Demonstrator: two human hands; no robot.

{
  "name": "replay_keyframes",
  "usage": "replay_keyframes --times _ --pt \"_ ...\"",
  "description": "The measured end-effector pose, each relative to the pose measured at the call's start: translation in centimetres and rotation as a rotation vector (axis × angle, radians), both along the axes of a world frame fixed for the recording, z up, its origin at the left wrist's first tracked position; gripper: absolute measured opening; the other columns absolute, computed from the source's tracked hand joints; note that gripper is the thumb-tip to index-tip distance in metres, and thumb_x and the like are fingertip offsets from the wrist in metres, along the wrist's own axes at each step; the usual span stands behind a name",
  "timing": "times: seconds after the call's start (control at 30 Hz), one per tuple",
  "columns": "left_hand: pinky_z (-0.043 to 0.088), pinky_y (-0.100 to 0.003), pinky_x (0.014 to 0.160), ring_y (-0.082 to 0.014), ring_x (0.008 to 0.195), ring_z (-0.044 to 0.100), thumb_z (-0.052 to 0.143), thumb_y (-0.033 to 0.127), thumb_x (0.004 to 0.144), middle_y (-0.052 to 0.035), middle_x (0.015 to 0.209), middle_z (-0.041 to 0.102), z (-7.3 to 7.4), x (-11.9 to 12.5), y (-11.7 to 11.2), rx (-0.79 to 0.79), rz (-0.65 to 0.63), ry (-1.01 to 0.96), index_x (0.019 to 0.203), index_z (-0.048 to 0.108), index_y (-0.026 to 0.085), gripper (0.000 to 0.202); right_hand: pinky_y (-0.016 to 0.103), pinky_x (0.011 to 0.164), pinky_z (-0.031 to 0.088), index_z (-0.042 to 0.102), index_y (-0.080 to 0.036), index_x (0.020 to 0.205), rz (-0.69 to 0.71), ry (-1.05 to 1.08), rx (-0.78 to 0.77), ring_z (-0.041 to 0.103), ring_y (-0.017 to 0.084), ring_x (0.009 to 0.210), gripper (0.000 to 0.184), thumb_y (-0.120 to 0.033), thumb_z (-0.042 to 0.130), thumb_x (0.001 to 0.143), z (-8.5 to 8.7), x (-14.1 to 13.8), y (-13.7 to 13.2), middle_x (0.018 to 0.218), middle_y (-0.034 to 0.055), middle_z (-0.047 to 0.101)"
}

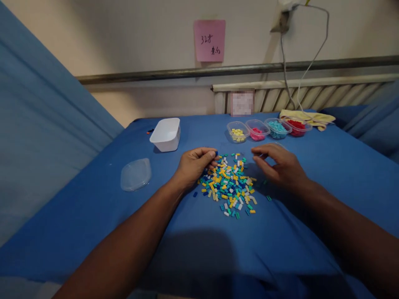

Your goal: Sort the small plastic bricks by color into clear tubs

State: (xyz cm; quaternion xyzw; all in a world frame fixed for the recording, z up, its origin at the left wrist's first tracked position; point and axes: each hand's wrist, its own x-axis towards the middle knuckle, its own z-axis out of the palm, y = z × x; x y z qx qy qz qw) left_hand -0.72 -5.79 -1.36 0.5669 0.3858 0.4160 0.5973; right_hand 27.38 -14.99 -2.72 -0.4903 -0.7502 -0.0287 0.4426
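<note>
A loose pile of small toy building bricks (229, 182) in yellow, white, teal, green and dark blue lies on the blue cloth (174, 232). At the pile's upper left, my left hand (198, 164) pinches a dark blue brick (216, 153) between thumb and fingers. Over the cloth just right of the pile hovers my right hand (279, 164), its thumb and fingertips apart and nothing visible between them. Behind the pile stand clear tubs of sorted pieces: pale yellow (237, 133), pink (257, 131), light blue (278, 129) and red (297, 127).
A white plastic container (166, 135) stands at the back left, with a clear lid (136, 174) lying nearer. A yellow cloth (311, 118) lies behind the tubs. Cables (283, 62) hang past the radiator (311, 91). Blue curtains (40, 74) flank the table.
</note>
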Motion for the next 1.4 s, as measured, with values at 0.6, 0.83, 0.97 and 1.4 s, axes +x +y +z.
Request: replay_keyframes --times 0.6,0.83,0.97,1.4 --pt "0.055 -0.024 0.063 -0.0105 0.06 0.065 0.095 0.059 0.076 -0.0014 0.072 0.075 0.3 3.3 -5.1 -0.068 -0.18 0.03 0.084 0.074 0.018 0.047 0.033 0.072 0.064 0.082 -0.025 0.107 0.289 0.552 -0.304 0.077 0.019 0.077 0.015 -0.03 0.082 0.093 -0.7 -4.9 -1.7 0.091 0.0016 0.084" --pt "0.051 -0.024 0.06 -0.0105 0.06 0.063 0.084 0.066 0.086 -0.0026 0.073 0.074 0.8 3.5 -5.2 -0.001 -0.176 0.065 0.081 0.073 0.018 0.049 0.033 0.069 0.061 0.078 -0.025 0.104 0.25 0.518 -0.302 0.074 0.019 0.074 0.012 -0.029 0.078 0.094 -1.0 -4.8 -1.9 0.086 0.0016 0.08" --pt "0.051 -0.026 0.062 -0.0126 0.064 0.062 0.074 0.061 0.096 -0.0032 0.08 0.075 1.3 1.4 -3.5 0.212 -0.01 0.21 0.091 0.078 0.019 0.042 0.034 0.066 0.06 0.076 -0.027 0.104 0.05 0.429 -0.315 0.07 0.019 0.068 0.012 -0.033 0.075 0.093 -0.3 -1.8 -1.4 0.079 0.0 0.075" --pt "0.057 -0.042 0.099 -0.0248 0.108 0.072 0.06 0.03 0.106 -0.0104 0.112 0.079 -0.7 -5.3 1.7 0.817 -0.101 0.798 0.119 0.083 0.021 0.028 0.048 0.073 0.052 0.079 -0.029 0.105 -0.407 -0.017 -0.361 0.071 0.034 0.08 0.018 -0.035 0.073 0.089 -4.0 11.1 2.1 0.091 0.0094 0.078"
